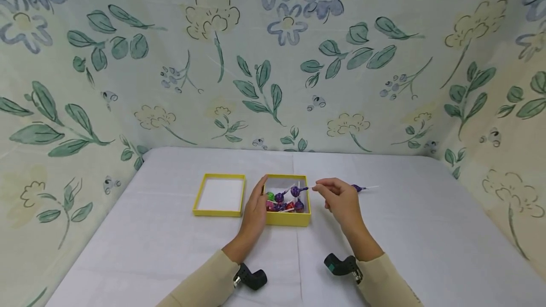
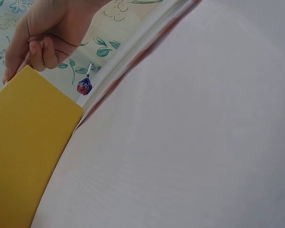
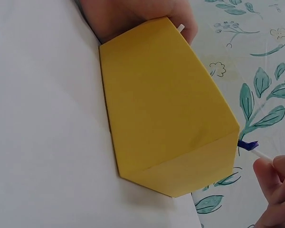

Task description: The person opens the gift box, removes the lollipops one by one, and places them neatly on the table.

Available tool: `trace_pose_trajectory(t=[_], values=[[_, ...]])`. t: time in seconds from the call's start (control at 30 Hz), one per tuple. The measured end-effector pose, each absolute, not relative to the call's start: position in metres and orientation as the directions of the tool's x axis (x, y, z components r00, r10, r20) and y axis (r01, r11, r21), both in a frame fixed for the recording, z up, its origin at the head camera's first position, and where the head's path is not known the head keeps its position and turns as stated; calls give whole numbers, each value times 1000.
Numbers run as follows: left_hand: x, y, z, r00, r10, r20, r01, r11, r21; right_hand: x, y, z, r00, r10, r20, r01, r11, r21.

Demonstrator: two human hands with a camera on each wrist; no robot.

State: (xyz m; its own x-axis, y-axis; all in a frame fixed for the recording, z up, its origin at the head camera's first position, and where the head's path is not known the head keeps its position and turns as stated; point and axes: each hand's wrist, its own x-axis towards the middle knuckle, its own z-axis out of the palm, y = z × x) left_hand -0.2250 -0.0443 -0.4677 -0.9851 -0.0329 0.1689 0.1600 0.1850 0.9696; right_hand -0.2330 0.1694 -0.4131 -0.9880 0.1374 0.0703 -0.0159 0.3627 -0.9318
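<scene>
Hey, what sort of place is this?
Probably a small staged indoor recording spot: a plain white tabletop, floral hangings enclosing it, and a black wrist device on each sleeve.

On the table (image 1: 396, 240) lie, left to right, a lid (image 1: 219, 195), a box (image 1: 287, 220) of lollipops (image 1: 299, 205) and another lollipop (image 1: 361, 188).

Your left hand (image 1: 255, 212) points far, fingers (image 1: 258, 192) extended; to its right, your right hand (image 1: 342, 200) pinches, and both forearms (image 1: 244, 244) angle inward from near.
</scene>
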Motion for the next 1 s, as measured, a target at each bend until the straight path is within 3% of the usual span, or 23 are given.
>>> trace_pose_trajectory(t=[1.0], values=[[-226,-44,-468,-985,-47,164,153,180,972,-239,202,-395,-982,187,-20,60,210,-976]])
